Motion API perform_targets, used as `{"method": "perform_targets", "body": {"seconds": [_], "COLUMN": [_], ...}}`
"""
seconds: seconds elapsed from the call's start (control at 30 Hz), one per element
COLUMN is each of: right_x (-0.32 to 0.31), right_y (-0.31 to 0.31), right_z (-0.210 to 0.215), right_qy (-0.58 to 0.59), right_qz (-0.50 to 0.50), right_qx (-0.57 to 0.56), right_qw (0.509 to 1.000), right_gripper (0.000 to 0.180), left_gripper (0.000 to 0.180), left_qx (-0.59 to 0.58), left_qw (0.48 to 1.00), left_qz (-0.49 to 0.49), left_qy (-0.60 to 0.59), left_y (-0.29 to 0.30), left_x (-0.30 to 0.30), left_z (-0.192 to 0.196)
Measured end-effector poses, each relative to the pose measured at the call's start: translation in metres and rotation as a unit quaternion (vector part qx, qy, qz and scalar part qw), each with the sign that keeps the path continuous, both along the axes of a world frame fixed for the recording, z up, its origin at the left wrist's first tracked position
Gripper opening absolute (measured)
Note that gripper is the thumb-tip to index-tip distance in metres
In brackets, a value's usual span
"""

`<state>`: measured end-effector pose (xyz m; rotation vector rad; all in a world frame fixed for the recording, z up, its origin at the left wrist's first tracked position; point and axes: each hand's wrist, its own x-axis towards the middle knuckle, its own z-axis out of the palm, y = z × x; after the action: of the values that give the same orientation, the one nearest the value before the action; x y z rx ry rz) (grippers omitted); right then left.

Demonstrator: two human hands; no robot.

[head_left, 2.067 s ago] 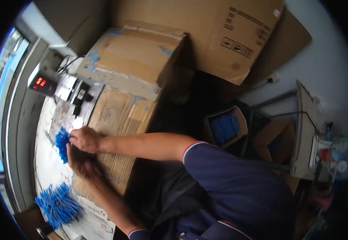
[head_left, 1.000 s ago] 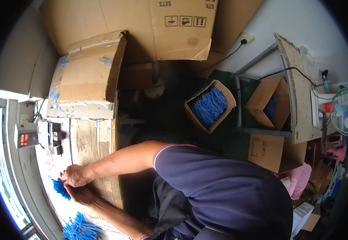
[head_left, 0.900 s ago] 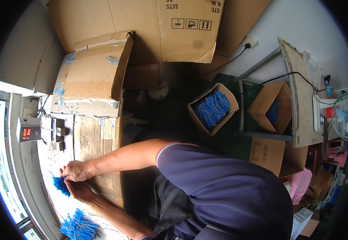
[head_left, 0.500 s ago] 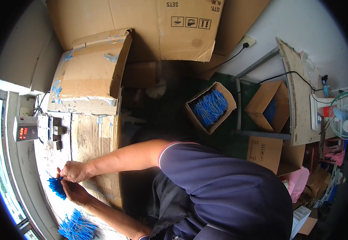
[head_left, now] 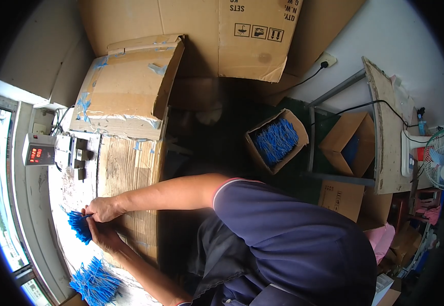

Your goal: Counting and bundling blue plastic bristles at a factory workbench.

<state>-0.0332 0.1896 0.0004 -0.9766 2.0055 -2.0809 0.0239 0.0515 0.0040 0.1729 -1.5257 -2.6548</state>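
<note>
Both my hands meet at the left on a small bundle of thin blue strips [head_left: 77,225] lying on a white worktop [head_left: 71,191]. My right hand [head_left: 101,208] grips the bundle from above with pinched fingers. My left hand [head_left: 101,236] holds it from below, its fingers curled around the strips. A larger loose heap of the same blue strips [head_left: 95,281] lies nearer to me on the worktop, apart from both hands.
A small scale with a red digital readout [head_left: 38,154] and dark blocks [head_left: 79,158] sit further along the worktop. Flattened cardboard [head_left: 130,163] covers the bench beside my hands. An open carton of blue strips [head_left: 275,141], other cartons and a fan [head_left: 442,159] stand at the right.
My view has swung so the bench sits further left. Both hands have stayed together on the blue bundle, shifting only slightly.
</note>
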Motion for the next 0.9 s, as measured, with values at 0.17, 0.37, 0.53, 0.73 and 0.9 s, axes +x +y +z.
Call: {"method": "perform_targets", "body": {"seconds": [0.17, 0.37, 0.53, 0.73, 0.9], "right_x": [0.001, 0.004, 0.006, -0.007, -0.002], "right_y": [-0.019, 0.016, 0.012, 0.022, 0.019], "right_z": [-0.002, -0.013, 0.015, 0.015, 0.022], "right_qy": [0.018, -0.103, -0.198, -0.251, -0.279], "right_qz": [0.083, 0.106, 0.161, 0.06, 0.015], "right_qx": [-0.036, -0.003, -0.187, -0.242, -0.254], "right_qw": [0.996, 0.989, 0.949, 0.935, 0.926], "right_gripper": [0.03, 0.035, 0.033, 0.041, 0.047], "left_gripper": [0.047, 0.063, 0.061, 0.033, 0.022], "left_qx": [0.002, -0.051, -0.049, -0.083, -0.162], "left_qw": [0.999, 0.994, 0.991, 0.978, 0.976], "left_qz": [-0.032, 0.087, 0.11, 0.164, 0.124], "left_qy": [0.024, 0.046, 0.057, 0.097, 0.074], "left_y": [-0.025, 0.027, 0.026, 0.026, 0.04], "left_x": [0.013, 0.008, 0.008, -0.004, -0.002], "left_z": [-0.003, 0.006, 0.032, 0.033, 0.016]}}
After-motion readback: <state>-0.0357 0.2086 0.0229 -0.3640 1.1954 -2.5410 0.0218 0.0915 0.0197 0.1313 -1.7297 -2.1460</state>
